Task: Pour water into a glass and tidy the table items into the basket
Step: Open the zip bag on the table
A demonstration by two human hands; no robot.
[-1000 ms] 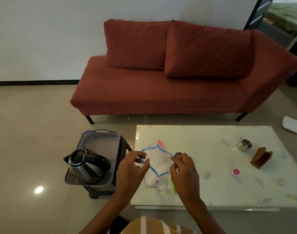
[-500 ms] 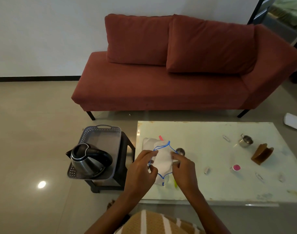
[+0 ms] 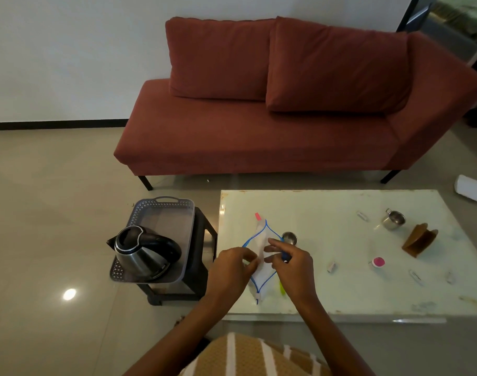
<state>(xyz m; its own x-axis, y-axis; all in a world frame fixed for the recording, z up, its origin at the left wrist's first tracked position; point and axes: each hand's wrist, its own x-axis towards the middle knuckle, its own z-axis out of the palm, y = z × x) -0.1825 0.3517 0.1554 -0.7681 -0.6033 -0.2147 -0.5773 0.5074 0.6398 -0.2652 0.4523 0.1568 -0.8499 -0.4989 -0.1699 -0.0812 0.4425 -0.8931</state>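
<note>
Over the left end of the counter [image 3: 340, 207], my left hand [image 3: 231, 270] and right hand [image 3: 294, 264] each pinch 1 side of the blue-edged bag [image 3: 260, 238], with the kettle [image 3: 142, 253] in the grey basket [image 3: 164, 203] alongside.

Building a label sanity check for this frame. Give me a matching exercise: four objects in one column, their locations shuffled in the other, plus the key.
Things:
1. kettle
2. clear bag
3. brown holder
4. white object

Places:
A. on the floor, right of the table
B. pinched between the left hand and the right hand
C. in the grey basket
D. on the table, near its right end

Pairs: 1-C, 2-B, 3-D, 4-A
</note>
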